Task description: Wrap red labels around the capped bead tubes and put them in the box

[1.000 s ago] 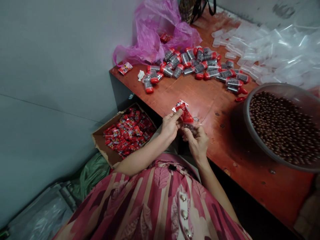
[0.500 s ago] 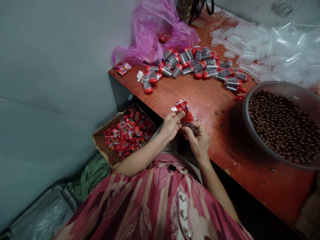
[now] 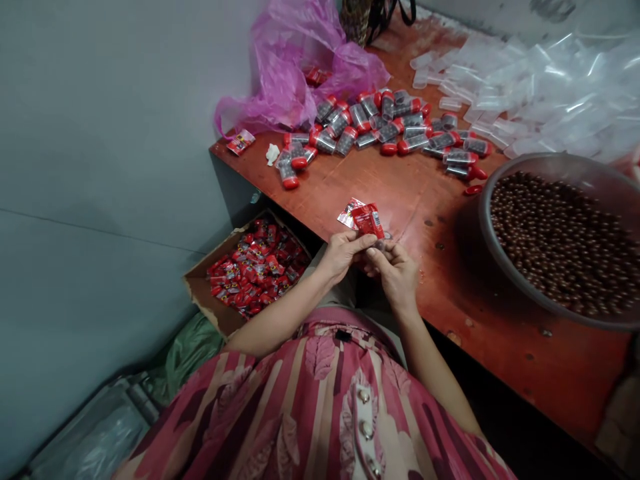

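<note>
Both hands meet at the table's front edge, around one small item. My left hand [image 3: 345, 255] pinches the lower part of a red printed wrapper [image 3: 369, 219]. Close on its right, my right hand [image 3: 398, 272] is closed on a small dark-filled tube [image 3: 380, 245], mostly covered by the fingers. Another red and silver wrapper [image 3: 350, 212] lies on the table just behind. Farther back, several clear tubes with red caps [image 3: 359, 119] and dark contents lie in a loose pile.
A grey basin [image 3: 500, 263] of brown balls stands right on the orange table [image 3: 340, 180]. Empty clear tubes [image 3: 500, 87] are heaped behind it. A pink bag [image 3: 285, 73] is back left. Below left sits a cardboard box [image 3: 200, 283] of red packets.
The view has shifted slightly. My fingers have moved down to the lower end of the red wrapper, and the dark tube is now more hidden between both hands.
</note>
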`<state>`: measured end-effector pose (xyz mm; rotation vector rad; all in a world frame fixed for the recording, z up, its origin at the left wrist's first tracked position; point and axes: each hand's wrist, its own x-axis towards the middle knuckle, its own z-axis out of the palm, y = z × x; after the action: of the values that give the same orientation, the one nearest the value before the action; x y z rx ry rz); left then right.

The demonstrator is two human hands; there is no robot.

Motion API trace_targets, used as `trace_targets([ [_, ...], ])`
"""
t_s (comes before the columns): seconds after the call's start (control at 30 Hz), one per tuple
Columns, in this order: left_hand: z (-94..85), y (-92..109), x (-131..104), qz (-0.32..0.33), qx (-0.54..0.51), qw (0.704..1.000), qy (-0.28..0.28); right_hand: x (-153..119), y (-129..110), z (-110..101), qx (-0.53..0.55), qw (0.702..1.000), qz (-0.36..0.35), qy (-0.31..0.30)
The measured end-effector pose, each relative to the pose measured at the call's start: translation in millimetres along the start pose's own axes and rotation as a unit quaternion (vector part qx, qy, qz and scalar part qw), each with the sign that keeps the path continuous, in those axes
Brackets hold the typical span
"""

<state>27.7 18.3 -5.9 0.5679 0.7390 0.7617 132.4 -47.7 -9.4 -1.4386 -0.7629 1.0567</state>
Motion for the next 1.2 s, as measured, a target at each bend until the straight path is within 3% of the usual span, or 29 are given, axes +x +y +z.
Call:
trace_targets([
  [0.2, 0.5, 11.6, -2.5, 0.003, -0.057, 0.998, 0.033, -6.8, 5.9, 0.7, 0.075, 0.997, 0.017, -0.030],
  [0.37, 1.9, 1.4, -10.2, -0.008, -0.020, 1.000, -0.006, -1.8, 6.6, 2.9, 0.110, 0.993, 0.023, -0.024],
  [0.53, -3.3, 0.3, -18.2, 0.025, -0.051, 0.998, 0.019, 4.5, 1.8, 19.8, 0.101, 0.993, 0.038, -0.043],
  [0.63, -14.1, 6.5, -27.4, 0.056, -0.066, 0.995, 0.052, 6.9, -1.2, 36.7, 0.084, 0.992, 0.032, -0.088],
  [0.73, -33.2, 11.7, -42.5, 0.134, -0.113, 0.978, 0.110, 9.4, -5.0, 48.2, 0.059, 0.988, 0.033, -0.141],
  [0.83, -55.1, 12.3, -55.5, 0.183, -0.148, 0.955, 0.180, 15.5, -7.2, 44.9, 0.032, 0.990, 0.029, -0.132],
  [0.9, -64.2, 11.6, -55.6, 0.160, -0.082, 0.962, 0.204, 21.3, -6.9, 36.4, 0.008, 0.995, 0.023, -0.098],
  [0.97, -65.8, 12.8, -45.2, 0.168, 0.070, 0.965, 0.189, 26.4, -5.9, 27.7, -0.018, 0.998, 0.015, -0.066],
  [1.0, -64.1, 14.5, -36.0, 0.196, 0.163, 0.952, 0.169, 28.1, -5.6, 24.3, -0.030, 0.998, 0.010, -0.053],
  [1.1, -54.4, 21.4, 1.3, 0.286, 0.400, 0.864, 0.108, 29.0, -6.0, 19.8, -0.052, 0.998, 0.000, -0.041],
  [1.2, -47.2, 22.8, 35.5, 0.308, 0.527, 0.785, 0.101, 27.6, -8.0, 19.1, -0.059, 0.997, 0.006, -0.044],
])
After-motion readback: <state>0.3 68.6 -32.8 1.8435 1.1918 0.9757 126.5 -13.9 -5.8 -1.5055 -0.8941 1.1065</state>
